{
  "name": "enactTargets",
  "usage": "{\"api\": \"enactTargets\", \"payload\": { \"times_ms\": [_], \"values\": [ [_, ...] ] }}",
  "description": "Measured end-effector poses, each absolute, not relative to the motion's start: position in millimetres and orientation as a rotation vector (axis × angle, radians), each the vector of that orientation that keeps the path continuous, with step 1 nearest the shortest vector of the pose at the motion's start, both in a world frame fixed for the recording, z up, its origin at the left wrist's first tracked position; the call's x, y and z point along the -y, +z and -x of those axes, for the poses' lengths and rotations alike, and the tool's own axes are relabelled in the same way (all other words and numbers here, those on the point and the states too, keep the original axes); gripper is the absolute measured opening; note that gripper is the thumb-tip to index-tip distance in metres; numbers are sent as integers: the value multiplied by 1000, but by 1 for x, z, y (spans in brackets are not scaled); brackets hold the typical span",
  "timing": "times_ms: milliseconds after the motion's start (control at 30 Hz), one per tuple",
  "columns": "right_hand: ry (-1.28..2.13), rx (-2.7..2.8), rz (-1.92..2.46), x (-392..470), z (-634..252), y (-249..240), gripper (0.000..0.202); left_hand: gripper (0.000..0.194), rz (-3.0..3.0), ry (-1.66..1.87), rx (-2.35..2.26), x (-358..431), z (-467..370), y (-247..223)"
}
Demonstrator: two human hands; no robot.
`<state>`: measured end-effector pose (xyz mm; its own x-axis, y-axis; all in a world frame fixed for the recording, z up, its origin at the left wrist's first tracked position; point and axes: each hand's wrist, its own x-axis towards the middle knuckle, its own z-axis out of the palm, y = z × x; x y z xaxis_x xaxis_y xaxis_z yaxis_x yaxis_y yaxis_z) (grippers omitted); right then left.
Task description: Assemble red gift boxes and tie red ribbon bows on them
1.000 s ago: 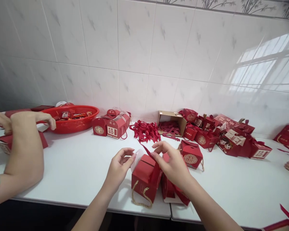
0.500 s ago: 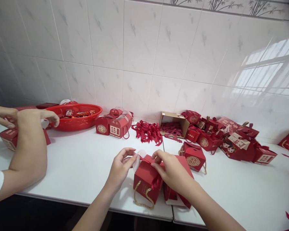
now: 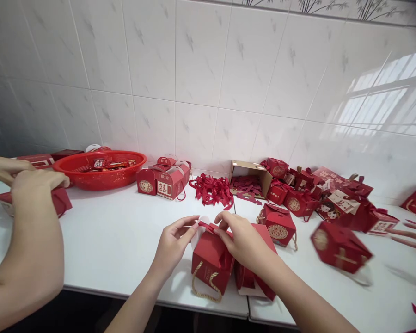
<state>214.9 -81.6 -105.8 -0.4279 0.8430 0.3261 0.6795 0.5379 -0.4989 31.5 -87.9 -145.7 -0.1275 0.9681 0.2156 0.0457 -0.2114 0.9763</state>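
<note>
White table (image 3: 125, 245) — both hands (image 3: 173, 243) curl inward, pinching red ribbon (image 3: 207, 226).

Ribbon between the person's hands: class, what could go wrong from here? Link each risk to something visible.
The narrow ribbon might slip, since the left hand and right hand hold it in a pinch grip.
The rope-handled box could be pushed into the red box close beside it.
The blurred box, apparently moving, could topple.
</note>
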Motion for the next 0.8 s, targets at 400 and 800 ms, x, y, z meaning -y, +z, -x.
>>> {"api": "enactTargets", "payload": {
  "times_ms": [400,800],
  "values": [
    [411,2197,1174,85,-220,-106,12,53,-1474,1325,-1353,93,-21,-147],
    [513,2108,1424,122,-281,-123,29,54,-1614,1003,-2149,78,55,-163]
  ]
}}
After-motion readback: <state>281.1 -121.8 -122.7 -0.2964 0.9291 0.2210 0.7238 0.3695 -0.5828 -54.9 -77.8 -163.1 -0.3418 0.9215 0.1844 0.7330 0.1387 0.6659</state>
